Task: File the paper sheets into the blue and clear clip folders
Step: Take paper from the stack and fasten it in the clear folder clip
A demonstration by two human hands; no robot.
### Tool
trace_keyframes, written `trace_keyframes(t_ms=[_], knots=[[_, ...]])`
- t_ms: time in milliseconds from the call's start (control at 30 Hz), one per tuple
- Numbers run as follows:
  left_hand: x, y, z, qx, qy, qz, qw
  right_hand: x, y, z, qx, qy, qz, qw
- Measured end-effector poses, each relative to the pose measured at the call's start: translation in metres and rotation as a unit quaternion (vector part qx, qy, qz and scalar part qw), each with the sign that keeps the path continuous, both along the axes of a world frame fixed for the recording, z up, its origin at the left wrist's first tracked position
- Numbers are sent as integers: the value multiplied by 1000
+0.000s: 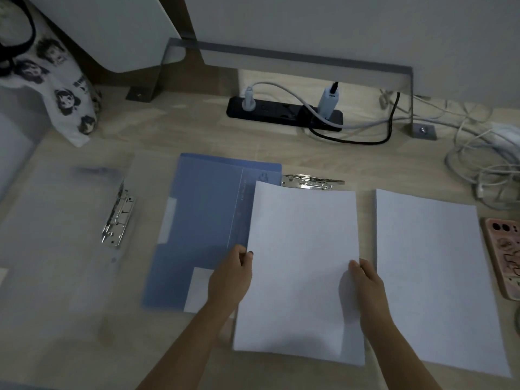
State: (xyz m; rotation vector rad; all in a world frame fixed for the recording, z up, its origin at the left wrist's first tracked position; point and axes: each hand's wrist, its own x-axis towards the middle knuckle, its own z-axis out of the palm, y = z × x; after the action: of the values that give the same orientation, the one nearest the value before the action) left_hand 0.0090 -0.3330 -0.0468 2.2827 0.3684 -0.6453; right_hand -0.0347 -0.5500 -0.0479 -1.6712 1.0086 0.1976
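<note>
The left hand [230, 277] and right hand [365, 285] each pinch a side edge of one sheet [301, 263] over the blue folder [205, 220] and its right half — clear folder [64, 220] to its left, stack [433, 277] to its right.

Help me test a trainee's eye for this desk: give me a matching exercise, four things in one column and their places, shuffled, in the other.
Things
1. clear folder
2. blue folder
3. paper stack
4. power strip

Places
A. at the back, near the wall
B. far left of the desk
C. just right of the held sheets
D. partly covered by the held sheets

Pairs: 1-B, 2-D, 3-C, 4-A
</note>
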Motion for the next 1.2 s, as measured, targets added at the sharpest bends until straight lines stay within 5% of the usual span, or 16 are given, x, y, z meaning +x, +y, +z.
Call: trace_keyframes(t_ms=[633,1200], knots=[[19,1,-9,41,-53,43,997,22,5,-10,-134,17,72,988],[22,0,-13,93,-75,36,992,24,9,-9,-140,21,96,985]])
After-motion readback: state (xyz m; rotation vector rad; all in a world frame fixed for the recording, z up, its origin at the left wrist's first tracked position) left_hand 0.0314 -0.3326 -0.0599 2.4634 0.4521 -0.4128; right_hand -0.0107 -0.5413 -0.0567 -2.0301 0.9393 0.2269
